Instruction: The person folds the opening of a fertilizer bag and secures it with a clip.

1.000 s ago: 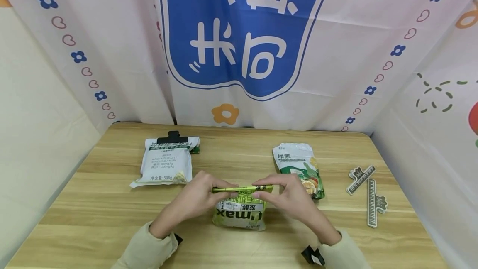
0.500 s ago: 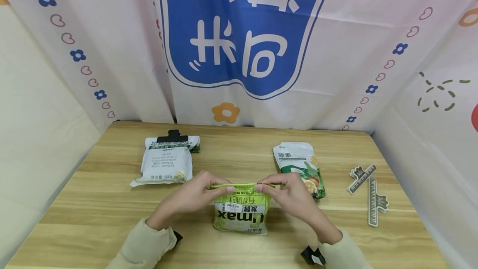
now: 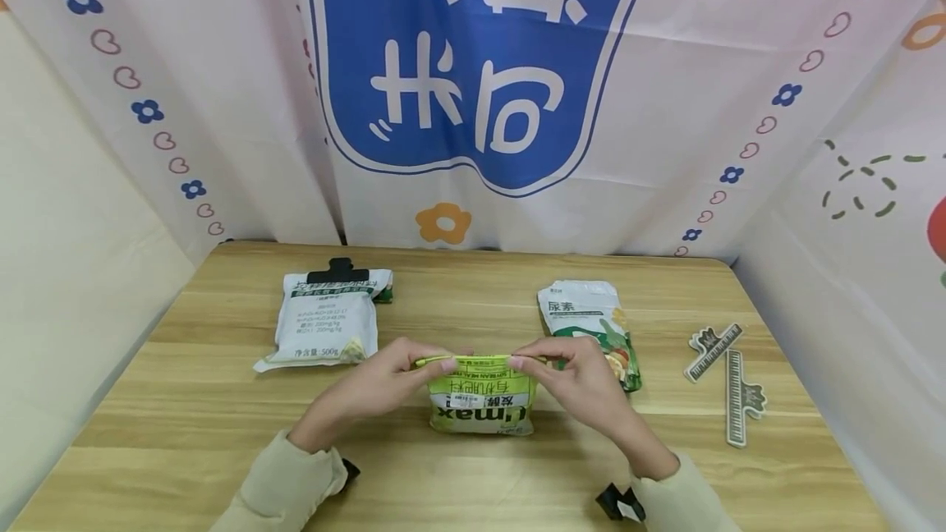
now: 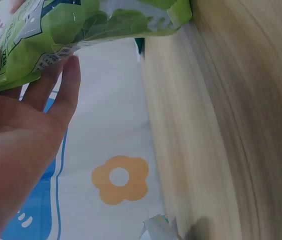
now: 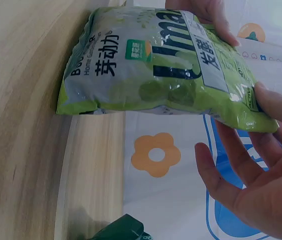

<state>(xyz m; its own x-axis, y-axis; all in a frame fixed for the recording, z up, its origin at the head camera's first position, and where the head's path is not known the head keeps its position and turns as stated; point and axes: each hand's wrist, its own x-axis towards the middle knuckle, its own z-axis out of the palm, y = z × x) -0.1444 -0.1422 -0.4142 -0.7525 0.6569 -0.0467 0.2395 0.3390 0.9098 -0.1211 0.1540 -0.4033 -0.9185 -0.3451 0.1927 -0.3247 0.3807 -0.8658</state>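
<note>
A green and white fertilizer bag [image 3: 482, 401], printed "Umax", stands at the front middle of the table, its print upside down in the head view. My left hand [image 3: 384, 376] pinches one end of its top edge between thumb and fingers. At the other end, my right hand [image 3: 584, 376] pinches the same edge, which is drawn straight between the two hands. Seen from the right wrist, the filled bag [image 5: 166, 65] bulges, and its lower end is close to the wood. In the left wrist view the thumb lies over the bag's green edge [image 4: 11, 82].
At the back left lies a white bag [image 3: 325, 327] with a black clip [image 3: 338, 271] on its top. A white and green pouch [image 3: 591, 331] lies behind my right hand. Two ruler-like clips [image 3: 736, 401] lie at the right. Printed cloth [image 3: 636, 212] hangs behind the table [image 3: 185, 401].
Both hands have moved slightly away from me with the bag's top edge. The bag's bottom has shifted back too, and more of the green upper front shows. Both hands keep their pinch.
</note>
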